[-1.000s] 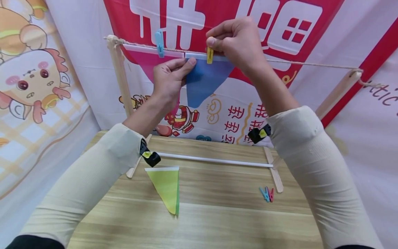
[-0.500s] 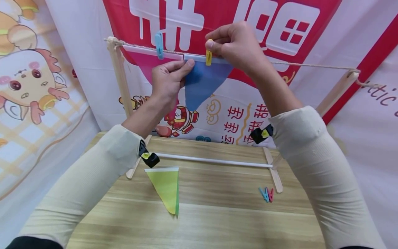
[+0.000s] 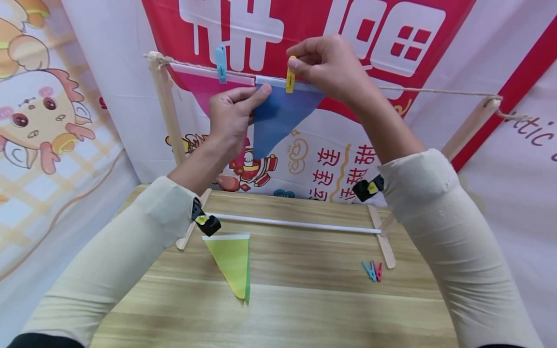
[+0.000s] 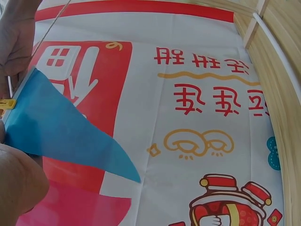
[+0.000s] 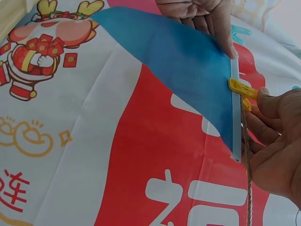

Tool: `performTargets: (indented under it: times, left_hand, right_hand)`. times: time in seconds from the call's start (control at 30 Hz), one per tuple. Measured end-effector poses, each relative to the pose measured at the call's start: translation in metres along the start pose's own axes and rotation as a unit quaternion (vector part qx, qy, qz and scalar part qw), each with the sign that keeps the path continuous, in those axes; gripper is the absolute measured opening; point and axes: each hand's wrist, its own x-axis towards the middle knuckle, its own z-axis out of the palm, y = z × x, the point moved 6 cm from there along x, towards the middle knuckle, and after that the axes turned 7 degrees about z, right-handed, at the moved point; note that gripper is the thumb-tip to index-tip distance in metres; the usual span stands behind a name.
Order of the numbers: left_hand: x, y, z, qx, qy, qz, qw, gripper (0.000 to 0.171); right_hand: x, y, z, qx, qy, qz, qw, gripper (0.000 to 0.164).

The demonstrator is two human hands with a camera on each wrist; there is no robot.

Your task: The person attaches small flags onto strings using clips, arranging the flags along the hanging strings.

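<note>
A blue triangular pennant (image 3: 285,113) hangs at the twine (image 3: 435,91), its white top strip along the cord. My left hand (image 3: 230,113) pinches the pennant's upper left corner between thumb and fingers. With thumb and fingers my right hand (image 3: 332,65) grips a yellow clothespin (image 3: 290,79), whose jaws sit over the white strip, as the right wrist view also shows. Left of it, a pink pennant (image 3: 202,92) hangs from the same twine under a light blue clothespin (image 3: 221,64); the left hand covers part of it.
Wooden posts (image 3: 167,106) with a white rod (image 3: 296,224) low between them carry the twine. On the table (image 3: 278,319) lie a yellow-green pennant (image 3: 230,266) and blue and pink clothespins (image 3: 373,271). A printed cloth (image 3: 339,130) hangs behind.
Both hands, with the blue pennant and yellow clothespin, sit slightly lower and further left in the head view. Their grips look the same.
</note>
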Motion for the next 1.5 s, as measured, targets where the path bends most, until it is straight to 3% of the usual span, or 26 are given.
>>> performTargets:
  times: [0.27, 0.5, 0.63, 0.83, 1.13, 1.4, 1.5]
  left_hand:
    - [-0.002, -0.001, -0.01, 0.023, 0.01, -0.01, 0.9996, 0.043]
    - [-0.003, 0.004, -0.018, 0.051, 0.011, 0.016, 0.9985, 0.042]
    - [-0.006, 0.008, -0.02, 0.069, 0.012, 0.032, 0.997, 0.043]
    - [-0.008, 0.01, -0.025, 0.065, 0.021, 0.045, 0.9966, 0.041]
    - [-0.006, 0.007, -0.035, 0.004, 0.036, 0.045, 0.9984, 0.036]
    - [-0.008, 0.007, -0.036, -0.009, 0.021, 0.049, 0.9985, 0.033]
    - [-0.008, 0.007, -0.037, -0.004, 0.017, 0.055, 0.9983, 0.032]
  right_hand:
    - [-0.002, -0.002, 0.002, 0.001, -0.009, -0.018, 1.0, 0.046]
    - [-0.005, 0.002, -0.001, 0.0, 0.004, -0.019, 1.0, 0.048]
    - [-0.008, 0.007, -0.006, 0.009, 0.03, -0.014, 0.999, 0.046]
    - [-0.012, 0.013, -0.014, 0.064, 0.1, -0.027, 0.993, 0.04]
    - [-0.023, 0.014, -0.021, 0.124, 0.167, -0.116, 0.971, 0.031]
    - [-0.039, 0.014, -0.021, 0.059, 0.189, -0.183, 0.963, 0.03]
    - [-0.045, 0.014, -0.017, 0.022, 0.199, -0.23, 0.952, 0.031]
